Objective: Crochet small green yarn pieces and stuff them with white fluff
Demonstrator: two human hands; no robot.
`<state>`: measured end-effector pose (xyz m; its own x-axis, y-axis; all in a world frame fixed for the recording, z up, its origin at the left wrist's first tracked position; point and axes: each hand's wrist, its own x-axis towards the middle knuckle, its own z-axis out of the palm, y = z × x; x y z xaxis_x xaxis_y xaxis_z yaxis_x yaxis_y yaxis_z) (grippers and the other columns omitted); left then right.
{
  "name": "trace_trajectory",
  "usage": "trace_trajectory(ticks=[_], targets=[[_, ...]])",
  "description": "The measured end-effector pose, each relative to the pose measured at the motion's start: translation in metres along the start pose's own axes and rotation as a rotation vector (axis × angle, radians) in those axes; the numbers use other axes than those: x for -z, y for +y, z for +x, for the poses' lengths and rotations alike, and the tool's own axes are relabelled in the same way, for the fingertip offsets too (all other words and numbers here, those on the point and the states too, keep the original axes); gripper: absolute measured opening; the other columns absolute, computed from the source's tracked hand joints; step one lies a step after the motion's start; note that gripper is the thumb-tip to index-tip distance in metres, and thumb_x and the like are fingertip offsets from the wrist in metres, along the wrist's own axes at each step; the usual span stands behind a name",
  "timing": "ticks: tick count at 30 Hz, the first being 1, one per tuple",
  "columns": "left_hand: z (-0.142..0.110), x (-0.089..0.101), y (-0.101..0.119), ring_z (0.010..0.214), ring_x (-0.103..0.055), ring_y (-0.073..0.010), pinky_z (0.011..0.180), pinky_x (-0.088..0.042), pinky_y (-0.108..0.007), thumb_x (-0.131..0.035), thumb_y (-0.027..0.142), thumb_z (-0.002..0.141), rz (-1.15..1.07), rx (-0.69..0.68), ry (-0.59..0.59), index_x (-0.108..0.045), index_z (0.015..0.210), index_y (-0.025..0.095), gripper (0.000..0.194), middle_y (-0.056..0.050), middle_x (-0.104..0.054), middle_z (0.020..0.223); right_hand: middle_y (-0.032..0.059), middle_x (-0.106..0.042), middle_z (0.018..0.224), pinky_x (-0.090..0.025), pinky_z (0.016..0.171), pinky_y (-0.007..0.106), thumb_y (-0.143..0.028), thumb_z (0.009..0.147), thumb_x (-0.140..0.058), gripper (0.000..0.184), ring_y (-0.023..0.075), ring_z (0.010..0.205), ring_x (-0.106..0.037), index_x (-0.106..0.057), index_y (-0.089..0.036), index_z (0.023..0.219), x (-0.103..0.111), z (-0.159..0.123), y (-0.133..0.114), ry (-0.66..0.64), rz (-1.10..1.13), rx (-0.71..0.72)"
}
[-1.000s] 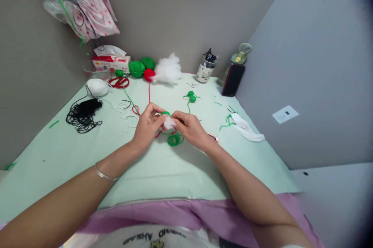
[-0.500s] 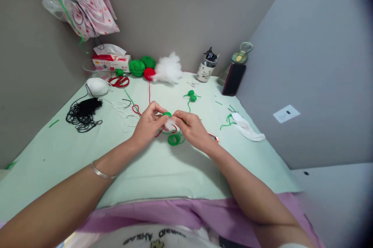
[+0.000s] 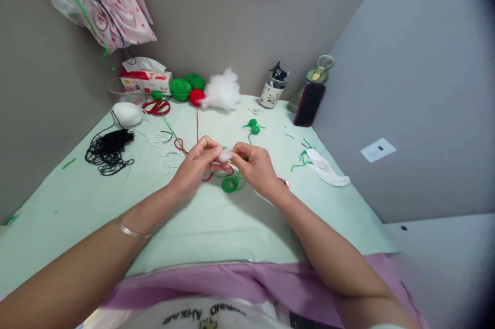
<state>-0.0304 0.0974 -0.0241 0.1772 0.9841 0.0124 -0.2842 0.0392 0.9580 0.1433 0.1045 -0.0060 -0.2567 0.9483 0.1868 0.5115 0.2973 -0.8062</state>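
Observation:
Over the middle of the table, a small white tuft of stuffing (image 3: pixel 225 155) sits between my fingertips. My left hand (image 3: pixel 199 161) is closed around a small yarn piece, of which only a bit of green shows behind the tuft. The fingers of my right hand (image 3: pixel 253 163) pinch against the tuft from the other side. Red yarn (image 3: pixel 209 176) hangs below my left fingers. Just under my hands lies a loose coil of green yarn (image 3: pixel 229 184). A thin yellowish thing near my right fingertips is too small to name.
Behind stand green yarn balls (image 3: pixel 180 89), a red ball (image 3: pixel 197 97), fluffy stuffing (image 3: pixel 223 91), a tissue box (image 3: pixel 145 83), a jar (image 3: pixel 273 93) and a phone (image 3: pixel 309 105). Black yarn (image 3: pixel 110 148) and red scissors (image 3: pixel 157 108) lie left; a white cloth-like piece (image 3: pixel 328 170) lies right.
The white tuft has moved up between my fingertips and now covers most of the green part. My right fingers have shifted slightly with it. The view has moved a little.

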Motion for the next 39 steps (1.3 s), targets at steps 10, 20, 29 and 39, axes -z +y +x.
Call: trace_trajectory(ticks=[10,20,29,39], targets=[[0.007,0.004,-0.014,0.052,-0.07,-0.0121,0.054,-0.057,-0.025,-0.086,0.029,0.074,0.1,-0.047,0.069,-0.051,0.088,0.023,0.038,0.009,-0.065,0.074,-0.0041,-0.051,0.064,-0.029,0.064,0.028,-0.031,0.099,-0.051,0.027,0.0138,0.062,-0.043,-0.054,-0.023,0.073,0.003,-0.004,-0.006,-0.12,-0.058,0.044],[0.005,0.002,-0.01,0.067,-0.067,-0.0121,0.065,-0.063,-0.028,-0.079,0.027,0.078,0.087,-0.071,0.083,-0.053,0.084,0.022,0.028,0.006,-0.061,0.079,-0.006,-0.049,0.059,-0.025,0.061,0.029,-0.032,0.094,-0.058,0.024,0.0126,0.058,-0.038,-0.051,-0.024,0.072,-0.004,-0.007,-0.01,-0.083,-0.073,0.006],[0.002,0.002,-0.003,0.072,-0.079,-0.0157,0.074,-0.064,-0.03,-0.092,0.038,0.075,0.045,-0.066,-0.025,-0.054,0.092,0.021,0.045,0.006,-0.062,0.091,-0.0071,-0.042,0.056,-0.023,0.057,0.029,-0.035,0.085,-0.063,0.025,0.0109,0.056,-0.034,-0.055,-0.021,0.065,0.006,0.004,-0.002,-0.004,0.177,-0.102],[0.011,0.005,-0.014,0.053,-0.067,-0.0104,0.054,-0.054,-0.022,-0.084,0.023,0.071,0.082,-0.073,0.071,-0.05,0.086,0.023,0.037,0.011,-0.059,0.066,-0.0045,-0.052,0.063,-0.028,0.062,0.028,-0.029,0.095,-0.052,0.022,0.0133,0.059,-0.041,-0.052,-0.023,0.074,-0.003,-0.009,-0.016,-0.131,0.031,-0.008]])
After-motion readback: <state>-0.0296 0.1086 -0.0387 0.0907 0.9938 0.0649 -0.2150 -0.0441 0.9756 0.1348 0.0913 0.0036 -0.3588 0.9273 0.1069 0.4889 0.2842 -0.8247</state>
